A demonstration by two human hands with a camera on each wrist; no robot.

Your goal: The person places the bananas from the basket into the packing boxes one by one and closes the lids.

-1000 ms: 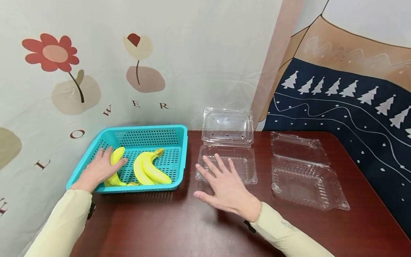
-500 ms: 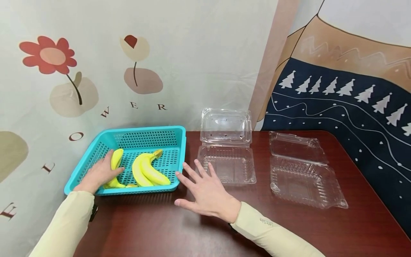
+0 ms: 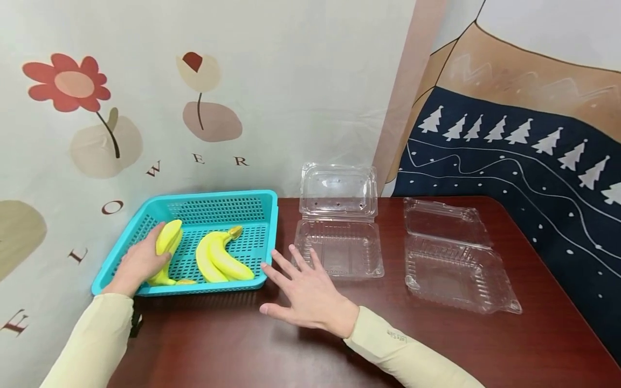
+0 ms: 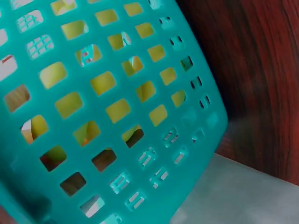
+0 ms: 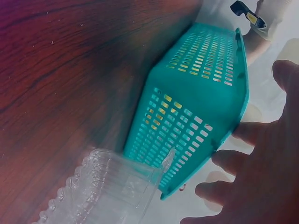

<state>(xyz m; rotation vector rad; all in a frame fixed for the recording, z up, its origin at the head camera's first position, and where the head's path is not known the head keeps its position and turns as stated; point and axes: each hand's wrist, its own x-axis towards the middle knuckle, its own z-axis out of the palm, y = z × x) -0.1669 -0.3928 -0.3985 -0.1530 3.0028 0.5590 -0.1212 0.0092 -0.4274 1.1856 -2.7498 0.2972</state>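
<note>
In the head view, my left hand reaches into a turquoise basket and grips a bunch of yellow bananas at its left side, thumb on the near face. Its other fingers are mostly hidden behind the fruit. A second bunch of bananas lies on the basket floor to the right. My right hand is held palm down with fingers spread, holding nothing, close to the basket's front right corner. The left wrist view has only the basket's perforated wall, yellow showing through its holes.
A clear plastic clamshell box stands with its lid up, right of the basket. Another clear clamshell box, lid folded back, lies farther right on the dark red table. A printed cloth hangs behind.
My right hand has moved left, from in front of the nearer clamshell box to beside the basket. The bunch at my left hand has turned and shifted slightly, with two bananas now showing.
</note>
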